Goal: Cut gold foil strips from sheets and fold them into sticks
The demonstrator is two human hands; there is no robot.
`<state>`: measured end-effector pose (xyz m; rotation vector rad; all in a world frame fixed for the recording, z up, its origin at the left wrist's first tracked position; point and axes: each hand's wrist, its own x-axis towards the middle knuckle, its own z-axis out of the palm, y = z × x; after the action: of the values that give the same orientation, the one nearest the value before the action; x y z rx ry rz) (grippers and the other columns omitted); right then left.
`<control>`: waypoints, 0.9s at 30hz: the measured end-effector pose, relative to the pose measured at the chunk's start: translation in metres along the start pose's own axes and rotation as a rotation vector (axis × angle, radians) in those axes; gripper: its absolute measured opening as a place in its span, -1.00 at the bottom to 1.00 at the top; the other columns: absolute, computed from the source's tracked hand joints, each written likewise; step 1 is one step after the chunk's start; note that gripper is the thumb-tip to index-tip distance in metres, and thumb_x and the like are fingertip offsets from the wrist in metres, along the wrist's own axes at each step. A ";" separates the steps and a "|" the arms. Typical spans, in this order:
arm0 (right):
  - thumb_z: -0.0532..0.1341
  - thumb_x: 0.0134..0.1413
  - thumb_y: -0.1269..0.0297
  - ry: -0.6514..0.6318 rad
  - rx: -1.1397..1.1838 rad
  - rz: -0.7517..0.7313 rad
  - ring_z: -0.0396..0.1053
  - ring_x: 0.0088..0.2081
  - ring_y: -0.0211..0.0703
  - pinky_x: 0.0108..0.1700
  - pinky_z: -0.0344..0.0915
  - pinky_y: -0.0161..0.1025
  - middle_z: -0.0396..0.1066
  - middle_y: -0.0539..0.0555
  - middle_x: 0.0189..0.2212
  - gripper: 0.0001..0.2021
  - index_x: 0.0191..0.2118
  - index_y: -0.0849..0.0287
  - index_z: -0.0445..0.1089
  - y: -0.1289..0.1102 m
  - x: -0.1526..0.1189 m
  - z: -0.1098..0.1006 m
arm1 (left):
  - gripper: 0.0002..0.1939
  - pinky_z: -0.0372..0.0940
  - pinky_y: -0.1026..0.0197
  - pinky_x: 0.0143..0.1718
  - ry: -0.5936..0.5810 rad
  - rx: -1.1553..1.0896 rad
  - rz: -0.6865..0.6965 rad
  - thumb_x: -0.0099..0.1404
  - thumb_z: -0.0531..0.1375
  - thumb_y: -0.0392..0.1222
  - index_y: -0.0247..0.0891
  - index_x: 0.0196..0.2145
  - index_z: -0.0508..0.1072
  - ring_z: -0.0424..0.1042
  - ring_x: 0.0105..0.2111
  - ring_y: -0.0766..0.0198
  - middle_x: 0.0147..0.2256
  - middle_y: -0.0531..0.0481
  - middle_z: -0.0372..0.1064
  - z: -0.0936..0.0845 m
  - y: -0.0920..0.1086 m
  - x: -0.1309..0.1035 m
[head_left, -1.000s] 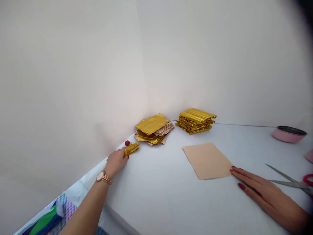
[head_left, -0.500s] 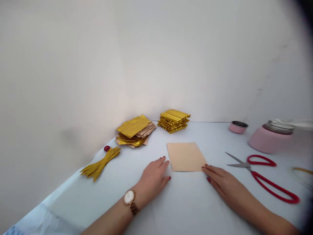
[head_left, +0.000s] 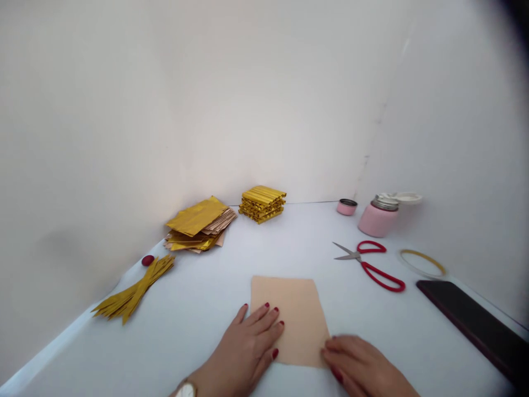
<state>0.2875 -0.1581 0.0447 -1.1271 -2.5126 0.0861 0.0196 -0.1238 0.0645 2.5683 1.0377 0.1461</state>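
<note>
A square beige paper sheet (head_left: 295, 314) lies flat on the white table (head_left: 198, 292), in front of me. My left hand (head_left: 248, 344) rests with spread fingers over the sheet's left part, a watch at its wrist. At the lower right corner of the sheet, my right hand (head_left: 359, 361) has its fingers together, pinching the paper's edge. Red-handled scissors (head_left: 382, 277) lie half open to the right, touched by neither hand.
Loose gold and beige sheets (head_left: 196, 218) are piled back left, beside a stack of folded gold pieces (head_left: 262, 204). Gold strips (head_left: 136, 289) and a red round object (head_left: 147, 260) lie left. Rightward are a pink jar (head_left: 378, 220), pink lid (head_left: 347, 207), tape ring (head_left: 424, 262) and dark flat object (head_left: 475, 325).
The sheet has come nearer to me. My left hand has moved onto it, and my right hand has closed at its corner. The view has shifted right, showing the dark object.
</note>
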 end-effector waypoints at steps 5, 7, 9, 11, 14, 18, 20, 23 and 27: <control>-0.04 0.19 0.32 -0.065 0.084 0.161 0.07 0.16 -0.01 0.13 0.13 -0.02 0.09 0.19 0.17 -0.58 0.16 0.25 0.15 -0.031 0.065 0.004 | -0.48 -0.07 -0.09 0.15 0.065 0.039 -0.047 0.29 -0.01 -0.23 -0.16 0.19 0.02 -0.07 0.20 0.14 0.21 -0.05 -0.06 0.011 0.004 0.009; -0.04 0.19 0.30 -0.178 0.108 0.129 -0.05 0.21 0.00 0.16 0.04 0.03 -0.03 0.15 0.22 -0.54 0.21 0.21 0.04 -0.032 0.082 0.013 | -0.43 -0.07 -0.08 0.15 0.092 0.060 -0.089 0.28 0.01 -0.18 -0.26 0.22 -0.05 -0.11 0.21 0.10 0.23 -0.12 -0.12 0.015 0.002 0.009; -0.03 0.18 0.10 -0.278 0.108 0.114 -0.12 0.23 0.03 0.17 -0.04 0.10 -0.10 0.15 0.24 -0.45 0.24 0.18 -0.07 -0.023 0.084 0.019 | -0.40 -0.08 -0.10 0.15 0.089 0.080 -0.128 0.29 0.00 -0.09 -0.33 0.22 -0.05 -0.14 0.21 0.05 0.23 -0.17 -0.15 0.015 -0.002 0.004; -0.08 0.16 -0.03 -0.300 0.059 0.187 -0.17 0.24 0.06 0.17 -0.09 0.14 -0.16 0.15 0.25 -0.40 0.25 0.14 -0.08 -0.006 0.074 0.021 | -0.36 -0.08 -0.12 0.14 0.054 0.090 -0.155 0.28 0.00 0.00 -0.36 0.22 -0.03 -0.14 0.21 0.00 0.23 -0.21 -0.16 0.010 -0.006 -0.002; -0.16 0.17 -0.07 -0.248 -0.037 0.367 -0.19 0.24 0.07 0.16 -0.10 0.16 -0.20 0.18 0.25 -0.37 0.26 0.20 -0.13 0.016 0.055 0.018 | -0.38 -0.03 -0.14 0.11 0.035 0.096 -0.165 0.26 0.03 0.04 -0.31 0.18 0.06 -0.01 0.18 0.00 0.20 -0.20 -0.05 -0.003 -0.004 0.001; -0.18 0.17 -0.08 -0.228 -0.096 0.377 -0.18 0.24 0.05 0.16 -0.10 0.14 -0.20 0.15 0.26 -0.37 0.26 0.19 -0.13 0.023 0.046 0.018 | -0.55 -0.12 -0.10 0.15 0.174 0.155 -0.156 0.34 -0.07 -0.09 -0.29 0.12 0.17 -0.02 0.18 0.10 0.19 -0.15 0.02 -0.007 0.013 0.035; -0.18 0.17 -0.07 -0.231 -0.108 0.370 -0.17 0.24 0.04 0.16 -0.08 0.12 -0.19 0.15 0.25 -0.37 0.25 0.19 -0.12 0.022 0.045 0.018 | -0.47 -0.08 -0.06 0.15 0.129 0.167 -0.105 0.33 -0.08 -0.03 -0.31 0.19 0.06 -0.13 0.21 0.09 0.23 -0.13 -0.15 -0.003 0.017 0.052; -0.18 0.19 -0.03 -0.226 -0.125 0.397 -0.13 0.23 -0.03 0.16 -0.06 0.06 -0.14 0.08 0.25 -0.42 0.25 0.13 -0.10 0.025 0.042 0.014 | -0.47 -0.05 -0.03 0.14 0.100 0.173 -0.119 0.35 -0.14 -0.05 -0.33 0.20 0.03 -0.10 0.21 0.11 0.22 -0.14 -0.11 0.004 0.006 0.061; -0.18 0.21 0.08 -0.178 -0.169 0.525 -0.14 0.23 0.09 0.13 -0.06 0.17 -0.11 0.18 0.24 -0.47 0.23 0.21 -0.02 0.020 0.042 0.010 | -0.48 -0.05 -0.11 0.12 0.135 0.215 -0.242 0.35 -0.20 -0.15 -0.43 0.20 0.01 -0.11 0.21 0.07 0.22 -0.22 -0.14 0.007 -0.017 0.054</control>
<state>0.2723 -0.1134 0.0444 -1.9015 -2.3346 0.1197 0.0491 -0.0776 0.0501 2.6211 1.4776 0.1536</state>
